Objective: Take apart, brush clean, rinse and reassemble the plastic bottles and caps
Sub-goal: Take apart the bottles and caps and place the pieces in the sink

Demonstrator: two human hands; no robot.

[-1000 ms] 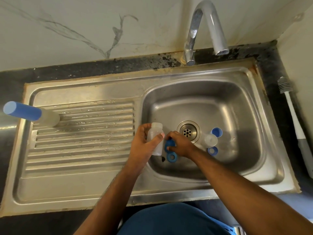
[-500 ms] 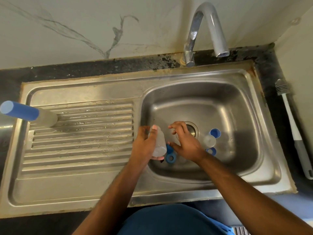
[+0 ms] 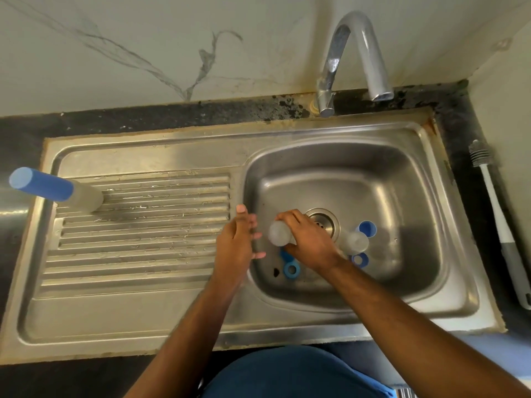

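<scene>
Over the basin near the drain, the right hand (image 3: pixel 309 239) grips a clear bottle (image 3: pixel 280 234), left hand (image 3: pixel 237 242) spread empty; mid-cleaning, seemingly, with the brush (image 3: pixel 498 222) needing fetching next

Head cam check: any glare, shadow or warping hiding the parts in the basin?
Head view: wide-angle bowing bends the sink edges; soft glare on the drainboard; shadow darkens the basin's right side; the clear bottle in the right hand looks slightly soft, blue ring readable.
</scene>
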